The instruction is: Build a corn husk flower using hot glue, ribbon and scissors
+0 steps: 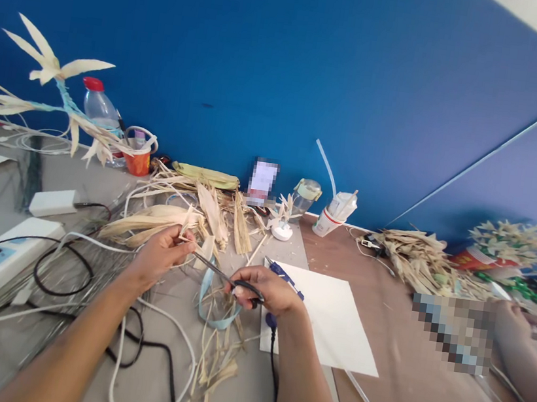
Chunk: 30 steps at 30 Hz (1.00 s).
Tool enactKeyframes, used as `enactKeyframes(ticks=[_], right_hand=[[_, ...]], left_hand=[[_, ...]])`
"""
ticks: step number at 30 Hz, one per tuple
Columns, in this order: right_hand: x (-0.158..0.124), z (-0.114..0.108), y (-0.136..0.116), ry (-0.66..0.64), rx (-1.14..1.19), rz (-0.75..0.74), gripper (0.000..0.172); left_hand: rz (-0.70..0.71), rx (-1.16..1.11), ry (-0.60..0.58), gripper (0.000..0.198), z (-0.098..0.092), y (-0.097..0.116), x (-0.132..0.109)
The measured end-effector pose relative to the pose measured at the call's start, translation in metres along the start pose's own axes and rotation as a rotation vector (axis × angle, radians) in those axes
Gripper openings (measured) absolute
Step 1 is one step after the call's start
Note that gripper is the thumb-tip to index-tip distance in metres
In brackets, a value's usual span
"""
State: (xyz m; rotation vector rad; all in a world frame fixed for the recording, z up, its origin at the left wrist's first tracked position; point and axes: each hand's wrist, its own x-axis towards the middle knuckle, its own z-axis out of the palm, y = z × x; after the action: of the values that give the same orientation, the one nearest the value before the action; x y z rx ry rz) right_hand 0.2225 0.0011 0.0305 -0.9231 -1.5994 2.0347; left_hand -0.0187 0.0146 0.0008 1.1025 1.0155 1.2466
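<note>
Your head camera looks forward and down from the near side of the desk (pixel 250 393), close to your left hand (pixel 165 253) and right hand (pixel 264 287), facing the blue wall (pixel 267 62).

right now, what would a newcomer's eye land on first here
Probably the pale artificial flowers on a teal stem at far left, before the blue wall. Next, mid-picture, the right hand holds scissors pointing toward the left hand, which pinches a pale strip near heaped dried corn husks.

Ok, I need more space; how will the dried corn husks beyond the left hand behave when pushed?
The dried corn husks look thin and papery, so probably light. Pale, dry edges suggest they may crack. Loosely overlapped, they would likely slide apart.
</note>
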Motion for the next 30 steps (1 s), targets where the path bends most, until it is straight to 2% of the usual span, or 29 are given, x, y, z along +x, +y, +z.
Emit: enactKeyframes(ticks=[30], right_hand=[[0.0004, 0.0003, 0.0008, 0.055, -0.043, 0.004, 0.029]], left_hand=[[-0.049, 0.033, 0.048, 0.024, 0.0004, 0.0023, 0.0003]])
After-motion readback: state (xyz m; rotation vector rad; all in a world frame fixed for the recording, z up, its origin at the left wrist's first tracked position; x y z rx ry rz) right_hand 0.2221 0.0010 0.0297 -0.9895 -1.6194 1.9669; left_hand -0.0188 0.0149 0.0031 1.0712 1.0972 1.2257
